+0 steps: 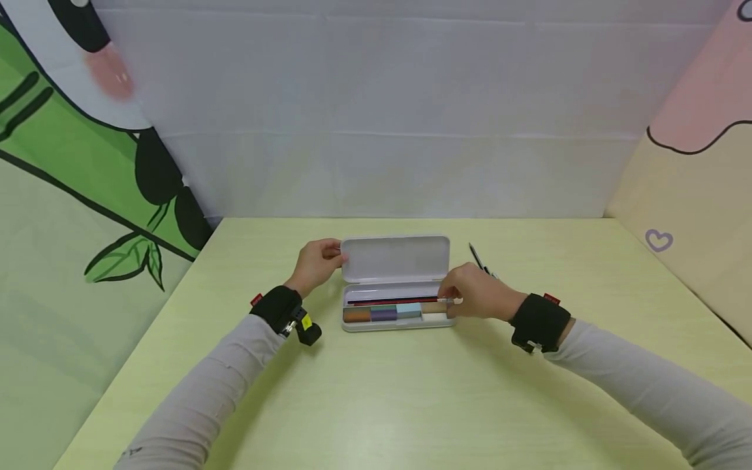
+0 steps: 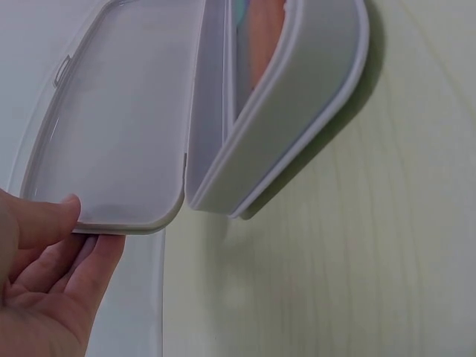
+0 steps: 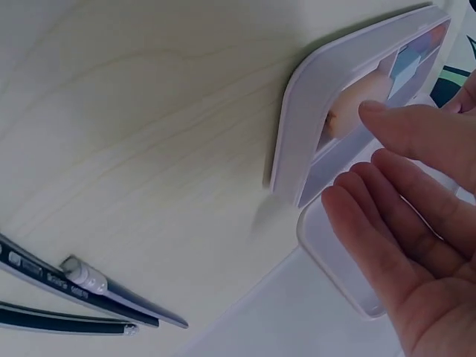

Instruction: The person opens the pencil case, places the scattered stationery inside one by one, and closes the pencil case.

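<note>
A white pencil case [image 1: 399, 328] stands with its lid raised. My left hand [image 1: 319, 264] pinches the left edge of the lid [image 2: 119, 126], thumb on the inner face and fingers behind. Inside lie a slim red-and-black pencil [image 1: 388, 302] and several coloured blocks, among them a purple block [image 1: 384, 314] and a light blue block [image 1: 408, 310]. My right hand [image 3: 409, 201] is over the right end of the case, loosely bent, with a gap between thumb and fingers. In the head view the pencil's pale end meets its fingertips; the right wrist view shows no pencil in it.
Dark pens [image 3: 82, 290] lie on the table [image 1: 376, 405] to the right of the case, partly behind my right hand in the head view. A pale wall [image 1: 382, 117] rises along the table's back edge, with printed panels at both sides.
</note>
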`<action>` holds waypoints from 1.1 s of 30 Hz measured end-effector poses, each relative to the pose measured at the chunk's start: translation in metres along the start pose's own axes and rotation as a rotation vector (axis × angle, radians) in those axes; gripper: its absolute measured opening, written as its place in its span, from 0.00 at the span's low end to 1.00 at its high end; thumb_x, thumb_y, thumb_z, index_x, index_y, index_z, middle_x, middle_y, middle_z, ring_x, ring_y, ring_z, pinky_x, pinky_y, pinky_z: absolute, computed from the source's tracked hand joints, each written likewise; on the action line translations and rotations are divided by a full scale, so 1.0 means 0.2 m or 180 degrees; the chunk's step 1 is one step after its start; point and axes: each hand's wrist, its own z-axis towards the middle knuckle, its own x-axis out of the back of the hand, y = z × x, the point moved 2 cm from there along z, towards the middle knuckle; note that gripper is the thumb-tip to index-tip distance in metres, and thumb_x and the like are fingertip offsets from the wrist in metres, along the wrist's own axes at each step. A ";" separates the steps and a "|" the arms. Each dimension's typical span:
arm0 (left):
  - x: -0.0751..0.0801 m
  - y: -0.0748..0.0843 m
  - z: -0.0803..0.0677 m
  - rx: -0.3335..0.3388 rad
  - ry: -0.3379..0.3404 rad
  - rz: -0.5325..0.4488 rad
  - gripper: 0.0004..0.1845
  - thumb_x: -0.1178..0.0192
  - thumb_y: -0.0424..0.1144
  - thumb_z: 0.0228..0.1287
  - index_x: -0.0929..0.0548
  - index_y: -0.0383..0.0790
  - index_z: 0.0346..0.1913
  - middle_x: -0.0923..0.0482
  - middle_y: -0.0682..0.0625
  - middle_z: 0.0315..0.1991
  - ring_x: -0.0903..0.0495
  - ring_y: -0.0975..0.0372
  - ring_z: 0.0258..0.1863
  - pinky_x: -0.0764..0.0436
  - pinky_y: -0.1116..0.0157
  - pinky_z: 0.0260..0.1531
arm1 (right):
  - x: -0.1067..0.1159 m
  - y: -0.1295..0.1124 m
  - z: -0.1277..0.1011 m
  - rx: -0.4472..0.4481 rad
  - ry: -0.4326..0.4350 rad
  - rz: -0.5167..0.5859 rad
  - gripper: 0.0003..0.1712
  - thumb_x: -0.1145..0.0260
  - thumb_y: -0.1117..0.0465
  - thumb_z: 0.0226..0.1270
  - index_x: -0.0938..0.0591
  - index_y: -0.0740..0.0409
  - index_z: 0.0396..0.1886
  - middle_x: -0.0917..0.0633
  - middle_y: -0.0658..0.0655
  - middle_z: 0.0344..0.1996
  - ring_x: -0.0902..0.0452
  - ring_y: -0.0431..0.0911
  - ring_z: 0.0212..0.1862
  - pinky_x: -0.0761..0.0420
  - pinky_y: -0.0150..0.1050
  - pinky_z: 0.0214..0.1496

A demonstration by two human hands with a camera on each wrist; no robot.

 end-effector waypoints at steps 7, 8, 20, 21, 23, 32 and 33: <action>-0.01 0.01 0.02 -0.0045 0.0022 -0.0008 0.19 0.41 0.31 0.66 0.23 0.29 0.58 0.19 0.32 0.51 0.16 0.46 0.50 0.16 0.59 0.50 | 0.09 0.13 -0.04 -0.0147 0.0082 -0.0095 0.12 0.24 0.71 0.46 0.13 0.64 0.34 0.13 0.57 0.28 0.24 0.43 0.30 0.22 0.32 0.33; -0.02 0.01 0.02 -0.0050 0.0026 -0.0014 0.19 0.41 0.30 0.65 0.23 0.29 0.58 0.19 0.32 0.51 0.17 0.46 0.50 0.16 0.59 0.50 | 0.11 0.16 -0.05 -0.0183 0.0096 -0.0107 0.12 0.24 0.71 0.46 0.13 0.64 0.35 0.13 0.58 0.29 0.23 0.44 0.30 0.22 0.32 0.34; -0.04 0.02 0.07 -0.0020 0.0143 0.0055 0.19 0.39 0.30 0.64 0.22 0.30 0.57 0.17 0.33 0.50 0.16 0.47 0.50 0.16 0.58 0.50 | 0.26 0.46 -0.10 -0.0652 0.0253 -0.0216 0.14 0.26 0.70 0.49 0.14 0.68 0.39 0.13 0.64 0.34 0.19 0.50 0.34 0.18 0.42 0.39; -0.05 0.02 0.08 -0.0007 0.0151 0.0057 0.19 0.39 0.30 0.64 0.22 0.30 0.57 0.17 0.33 0.50 0.17 0.47 0.50 0.16 0.57 0.50 | 0.27 0.49 -0.10 -0.0654 0.0255 -0.0201 0.14 0.26 0.70 0.49 0.14 0.68 0.39 0.13 0.64 0.34 0.20 0.50 0.34 0.19 0.41 0.39; -0.06 0.02 0.09 0.0017 0.0165 0.0066 0.19 0.39 0.30 0.64 0.22 0.30 0.58 0.18 0.33 0.50 0.17 0.47 0.50 0.16 0.57 0.50 | 0.27 0.56 -0.10 -0.0672 0.0250 -0.0169 0.15 0.25 0.68 0.49 0.14 0.67 0.39 0.13 0.63 0.34 0.20 0.49 0.34 0.19 0.41 0.39; -0.07 0.03 0.14 -0.0004 0.0231 0.0057 0.19 0.39 0.30 0.64 0.23 0.30 0.58 0.18 0.32 0.50 0.16 0.47 0.50 0.15 0.58 0.49 | -0.02 1.26 -0.14 -0.1021 0.0024 0.0263 0.20 0.23 0.48 0.48 0.12 0.59 0.34 0.15 0.57 0.31 0.23 0.47 0.28 0.22 0.39 0.28; -0.07 0.02 0.14 0.0002 0.0224 0.0064 0.19 0.39 0.30 0.64 0.23 0.30 0.58 0.18 0.32 0.50 0.16 0.47 0.50 0.15 0.58 0.49 | -0.02 1.25 -0.15 -0.1089 -0.0014 0.0275 0.20 0.23 0.48 0.49 0.13 0.59 0.33 0.15 0.57 0.30 0.23 0.47 0.27 0.22 0.39 0.28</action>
